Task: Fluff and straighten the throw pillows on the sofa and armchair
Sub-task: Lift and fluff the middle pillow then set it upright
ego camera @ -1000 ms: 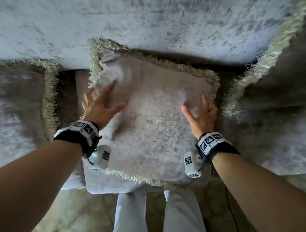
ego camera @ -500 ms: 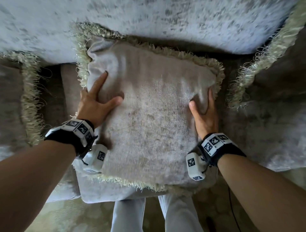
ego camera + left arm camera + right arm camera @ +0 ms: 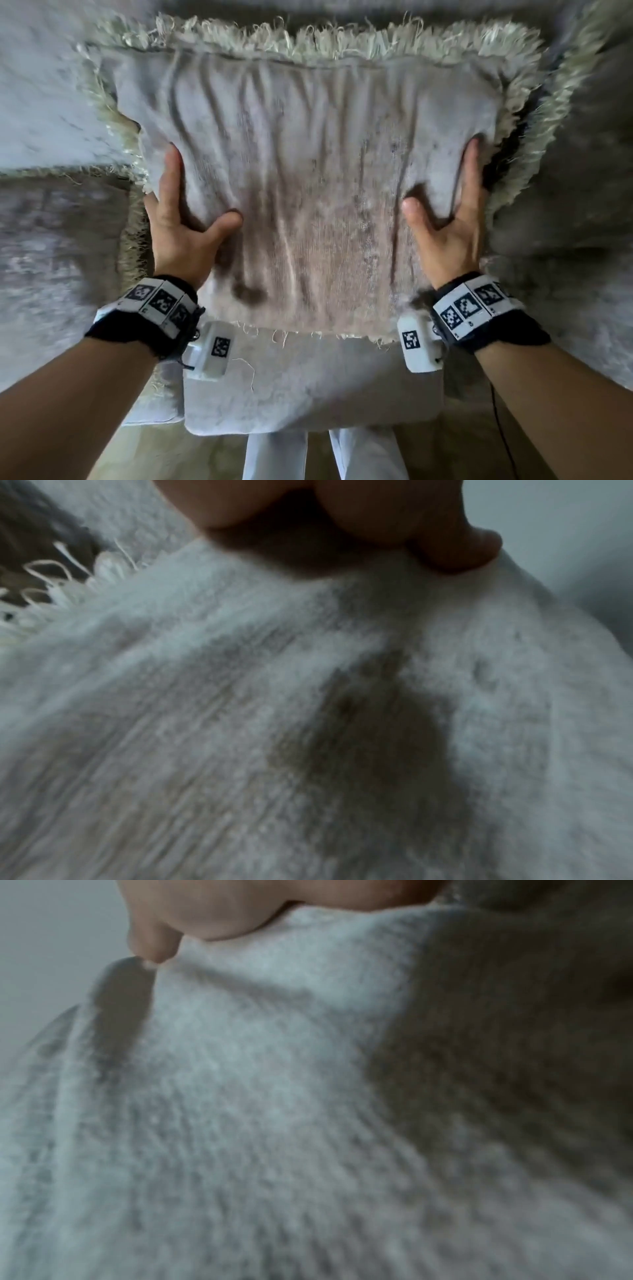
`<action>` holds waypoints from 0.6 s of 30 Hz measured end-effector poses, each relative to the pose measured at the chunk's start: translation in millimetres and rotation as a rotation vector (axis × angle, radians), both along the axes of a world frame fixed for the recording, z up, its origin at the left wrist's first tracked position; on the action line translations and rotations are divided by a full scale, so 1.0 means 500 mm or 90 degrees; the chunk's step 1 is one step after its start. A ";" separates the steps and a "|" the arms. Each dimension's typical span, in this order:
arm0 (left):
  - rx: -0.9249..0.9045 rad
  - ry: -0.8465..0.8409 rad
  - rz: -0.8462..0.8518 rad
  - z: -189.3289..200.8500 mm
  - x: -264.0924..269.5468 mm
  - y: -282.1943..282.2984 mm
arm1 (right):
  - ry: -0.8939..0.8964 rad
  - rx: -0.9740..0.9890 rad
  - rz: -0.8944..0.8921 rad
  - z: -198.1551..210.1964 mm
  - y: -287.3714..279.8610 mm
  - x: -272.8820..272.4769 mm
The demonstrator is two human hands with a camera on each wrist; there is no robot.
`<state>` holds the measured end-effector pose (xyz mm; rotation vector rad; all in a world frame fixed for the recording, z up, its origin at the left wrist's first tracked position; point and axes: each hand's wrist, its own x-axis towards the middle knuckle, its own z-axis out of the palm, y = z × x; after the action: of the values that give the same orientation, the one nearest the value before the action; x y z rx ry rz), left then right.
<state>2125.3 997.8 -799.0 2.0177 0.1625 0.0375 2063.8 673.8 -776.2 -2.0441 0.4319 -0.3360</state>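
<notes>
A beige throw pillow point(image 3: 308, 188) with a shaggy pale fringe stands upright on the sofa seat, its face creased in vertical folds. My left hand point(image 3: 181, 222) holds its left edge, thumb on the front and index finger straight up along the side; the other fingers are hidden behind it. My right hand point(image 3: 448, 219) holds the right edge the same way. In the left wrist view the thumb point(image 3: 459, 545) presses into the pillow point(image 3: 240, 723). In the right wrist view the thumb point(image 3: 154, 945) digs into the pillow fabric point(image 3: 274, 1096).
A second fringed pillow point(image 3: 51, 240) lies close on the left and a third point(image 3: 565, 171) close on the right. The pale seat cushion point(image 3: 308, 383) juts out below the held pillow. My legs point(image 3: 274, 455) stand against the sofa front.
Both hands slid from flat on the pillow's face to its side edges and squeezed inward. The pillow rose upright and closer to me, and vertical creases appeared.
</notes>
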 end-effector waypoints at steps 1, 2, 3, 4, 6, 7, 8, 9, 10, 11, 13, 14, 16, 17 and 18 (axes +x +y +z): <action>0.009 -0.028 0.009 0.018 0.010 -0.005 | -0.038 -0.011 0.006 0.015 0.000 0.020; 0.016 -0.061 0.010 0.030 0.020 -0.010 | -0.069 -0.023 0.014 0.024 -0.001 0.038; 0.018 -0.099 0.007 0.039 0.030 -0.015 | -0.099 -0.035 0.026 0.029 -0.003 0.055; 0.016 -0.133 0.008 0.040 0.040 -0.018 | -0.121 -0.048 0.034 0.028 -0.007 0.071; 0.019 -0.175 0.024 0.031 0.059 -0.024 | -0.140 -0.073 0.029 0.019 -0.019 0.101; 0.022 -0.184 0.033 0.021 0.068 -0.026 | -0.137 -0.074 0.020 0.010 -0.024 0.114; 0.020 -0.186 0.039 0.005 0.077 -0.029 | -0.130 -0.068 0.009 -0.002 -0.030 0.124; 0.011 -0.179 0.035 -0.013 0.086 -0.031 | -0.118 -0.058 0.005 -0.016 -0.035 0.133; -0.002 -0.170 0.025 -0.033 0.096 -0.031 | -0.103 -0.051 0.005 -0.033 -0.038 0.139; -0.015 -0.160 0.012 -0.054 0.105 -0.032 | -0.086 -0.047 0.006 -0.051 -0.041 0.144; -0.024 -0.129 -0.004 -0.088 0.119 -0.036 | -0.054 -0.051 0.005 -0.082 -0.048 0.150; -0.024 -0.120 -0.003 -0.098 0.123 -0.038 | -0.044 -0.056 0.002 -0.094 -0.051 0.152; -0.006 -0.121 0.013 -0.103 0.122 -0.044 | -0.038 -0.058 -0.003 -0.106 -0.056 0.154; 0.013 -0.122 0.023 -0.100 0.121 -0.046 | -0.041 -0.059 0.000 -0.108 -0.058 0.154; 0.030 -0.120 0.026 -0.094 0.118 -0.048 | -0.045 -0.061 0.006 -0.106 -0.060 0.154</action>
<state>2184.4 973.9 -845.9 2.0455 0.0844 0.2582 2140.6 643.9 -829.3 -2.1203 0.3698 -0.4294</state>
